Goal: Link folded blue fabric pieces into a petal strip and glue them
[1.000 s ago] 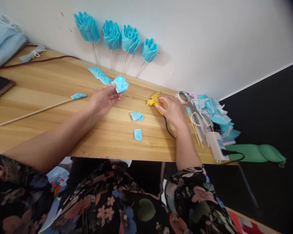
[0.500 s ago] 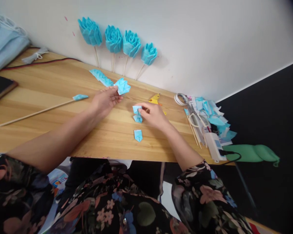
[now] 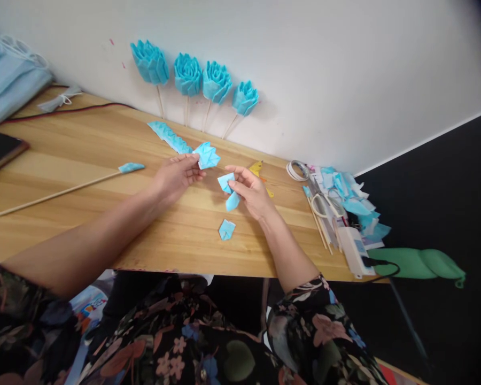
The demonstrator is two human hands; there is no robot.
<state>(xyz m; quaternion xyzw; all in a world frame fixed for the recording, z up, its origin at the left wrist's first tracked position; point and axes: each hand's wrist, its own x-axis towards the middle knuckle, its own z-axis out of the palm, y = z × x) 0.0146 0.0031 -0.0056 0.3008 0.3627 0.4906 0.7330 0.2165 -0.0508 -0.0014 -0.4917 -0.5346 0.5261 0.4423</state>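
Note:
My left hand (image 3: 180,172) pinches a small fan of folded blue petals (image 3: 207,155) by its lower left edge. To its right, my right hand (image 3: 249,190) holds a single folded blue petal (image 3: 225,182) between thumb and fingers. Another folded blue petal (image 3: 233,201) shows just below that one, and I cannot tell whether the hand grips it or it lies on the table. Nearer to me a loose folded petal (image 3: 226,230) rests on the wood. Behind my left hand lies a row of overlapping blue petals (image 3: 170,137).
Several blue flowers on sticks (image 3: 188,75) lean against the wall. A stick with a blue tip (image 3: 64,192) lies at left. A yellow glue gun (image 3: 256,169) is behind my right hand. Scissors (image 3: 324,203), tape (image 3: 297,170), a power strip (image 3: 355,251) and blue scraps (image 3: 356,192) crowd the right.
My right hand has turned the folded petal it holds, tilting it. The loose petal near me now lies at a different angle. My left hand keeps hold of its fan of petals.

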